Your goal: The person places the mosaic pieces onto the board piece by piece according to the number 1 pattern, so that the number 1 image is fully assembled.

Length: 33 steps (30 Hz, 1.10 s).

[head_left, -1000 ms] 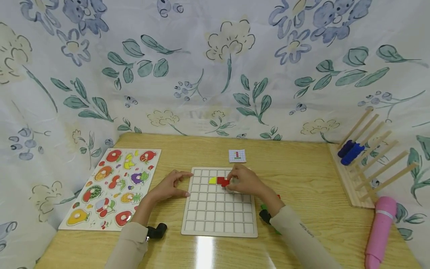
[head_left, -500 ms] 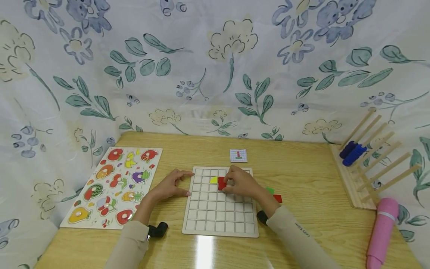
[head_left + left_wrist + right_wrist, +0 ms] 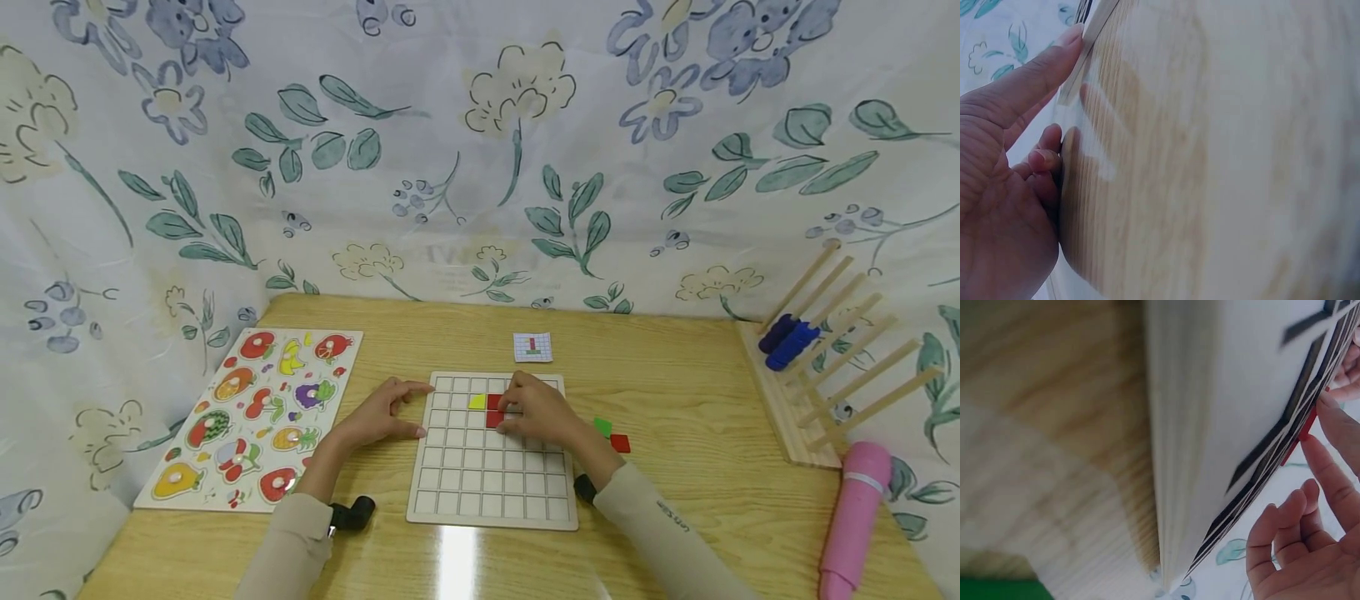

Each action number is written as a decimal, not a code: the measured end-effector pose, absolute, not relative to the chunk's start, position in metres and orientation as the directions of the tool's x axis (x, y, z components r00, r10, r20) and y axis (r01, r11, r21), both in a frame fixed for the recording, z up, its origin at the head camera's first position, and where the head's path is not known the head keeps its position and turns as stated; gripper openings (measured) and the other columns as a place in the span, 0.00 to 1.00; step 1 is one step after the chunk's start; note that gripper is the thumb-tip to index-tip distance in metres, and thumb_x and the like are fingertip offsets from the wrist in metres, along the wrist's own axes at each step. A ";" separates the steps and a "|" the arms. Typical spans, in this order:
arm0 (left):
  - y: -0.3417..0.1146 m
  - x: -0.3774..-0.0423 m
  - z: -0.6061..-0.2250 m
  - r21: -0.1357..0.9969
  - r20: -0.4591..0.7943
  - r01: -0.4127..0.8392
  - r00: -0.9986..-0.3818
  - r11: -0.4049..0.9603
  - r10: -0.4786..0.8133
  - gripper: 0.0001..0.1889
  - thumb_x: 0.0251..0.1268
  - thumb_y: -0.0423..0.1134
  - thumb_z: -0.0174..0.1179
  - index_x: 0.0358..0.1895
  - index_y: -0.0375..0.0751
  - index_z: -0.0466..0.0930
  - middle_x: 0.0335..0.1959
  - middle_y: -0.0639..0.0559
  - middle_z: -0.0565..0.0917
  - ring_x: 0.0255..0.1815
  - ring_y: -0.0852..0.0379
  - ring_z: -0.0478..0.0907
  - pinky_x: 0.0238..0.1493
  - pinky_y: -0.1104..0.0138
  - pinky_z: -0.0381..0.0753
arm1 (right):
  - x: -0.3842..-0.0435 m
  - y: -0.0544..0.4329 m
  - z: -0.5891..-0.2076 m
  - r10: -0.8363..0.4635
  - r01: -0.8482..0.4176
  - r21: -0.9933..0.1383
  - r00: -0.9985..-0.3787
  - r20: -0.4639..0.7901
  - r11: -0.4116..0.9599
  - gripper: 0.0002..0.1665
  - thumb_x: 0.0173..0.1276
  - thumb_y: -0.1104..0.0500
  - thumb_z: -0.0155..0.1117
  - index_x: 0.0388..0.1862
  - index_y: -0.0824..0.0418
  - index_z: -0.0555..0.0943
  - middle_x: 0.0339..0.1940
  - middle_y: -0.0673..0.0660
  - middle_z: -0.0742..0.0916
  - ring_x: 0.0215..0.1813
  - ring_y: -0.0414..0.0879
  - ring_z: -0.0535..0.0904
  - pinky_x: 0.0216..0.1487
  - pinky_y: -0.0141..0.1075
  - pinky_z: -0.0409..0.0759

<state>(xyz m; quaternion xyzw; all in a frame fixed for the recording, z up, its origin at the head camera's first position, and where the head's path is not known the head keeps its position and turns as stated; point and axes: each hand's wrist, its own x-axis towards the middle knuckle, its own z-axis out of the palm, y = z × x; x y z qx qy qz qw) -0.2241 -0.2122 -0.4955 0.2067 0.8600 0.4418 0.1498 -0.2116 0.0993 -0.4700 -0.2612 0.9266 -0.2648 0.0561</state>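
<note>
On the table lies a white grid board (image 3: pixel 480 482) of square cells. Near its top sit a yellow piece (image 3: pixel 477 402) and, to its right, a red square tile (image 3: pixel 494 402). Directly below that is a second red square tile (image 3: pixel 495 419). My right hand (image 3: pixel 542 408) pinches this lower tile between thumb and finger at its right side. In the right wrist view the fingertips (image 3: pixel 1330 407) meet the red tile's edge (image 3: pixel 1307 424). My left hand (image 3: pixel 381 412) rests at the board's left edge, thumb and index finger spread apart, the thumb (image 3: pixel 1054 62) touching the edge.
A small pattern card (image 3: pixel 532 347) lies behind the board. Green (image 3: pixel 603 427) and red (image 3: pixel 620 443) tiles lie to the right. A fruit puzzle (image 3: pixel 251 421) is at left, a pegged wooden rack (image 3: pixel 795 400) and a pink cylindrical object (image 3: pixel 855 517) at right.
The red tile in my right hand has gone from tilted over the board to flat and squared below the other red tile. My left hand stays at the board's edge.
</note>
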 end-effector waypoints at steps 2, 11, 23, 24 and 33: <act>-0.212 -0.224 -0.496 0.822 -0.072 0.228 -0.868 0.522 0.492 0.35 0.53 0.38 0.75 0.67 0.41 0.74 0.43 0.43 0.67 0.38 0.51 0.59 0.38 0.63 0.62 | -0.211 0.100 -0.470 -0.509 -0.451 -0.521 -0.860 0.037 0.725 0.13 0.57 0.52 0.78 0.37 0.57 0.88 0.37 0.47 0.74 0.38 0.39 0.70 0.43 0.34 0.72; -0.210 -0.225 -0.496 0.821 -0.068 0.228 -0.870 0.523 0.487 0.35 0.53 0.38 0.75 0.67 0.41 0.74 0.43 0.43 0.66 0.38 0.52 0.59 0.38 0.64 0.61 | -0.210 0.104 -0.468 -0.514 -0.467 -0.524 -0.855 0.062 0.712 0.14 0.57 0.52 0.78 0.39 0.57 0.88 0.39 0.50 0.76 0.38 0.39 0.70 0.41 0.34 0.72; -0.210 -0.223 -0.494 0.837 -0.086 0.195 -0.875 0.512 0.475 0.35 0.53 0.37 0.75 0.67 0.41 0.75 0.43 0.42 0.66 0.39 0.50 0.58 0.38 0.63 0.61 | -0.211 0.129 -0.473 -0.498 -0.349 -0.752 -0.867 0.032 0.559 0.19 0.57 0.53 0.78 0.46 0.58 0.86 0.41 0.56 0.76 0.41 0.48 0.71 0.44 0.37 0.73; -0.210 -0.223 -0.494 0.835 -0.087 0.195 -0.876 0.515 0.474 0.35 0.53 0.37 0.75 0.67 0.41 0.75 0.43 0.42 0.66 0.39 0.51 0.59 0.38 0.63 0.61 | -0.211 0.131 -0.473 -0.497 -0.347 -0.753 -0.867 0.031 0.559 0.20 0.56 0.53 0.79 0.47 0.58 0.86 0.40 0.56 0.76 0.41 0.47 0.70 0.43 0.37 0.72; -0.208 -0.221 -0.490 0.827 -0.083 0.205 -0.876 0.524 0.474 0.35 0.52 0.37 0.75 0.66 0.39 0.74 0.44 0.42 0.67 0.38 0.52 0.59 0.38 0.64 0.63 | -0.209 0.146 -0.468 -0.486 -0.298 -0.783 -0.874 -0.006 0.546 0.23 0.57 0.55 0.79 0.51 0.60 0.86 0.44 0.60 0.77 0.46 0.51 0.70 0.48 0.42 0.73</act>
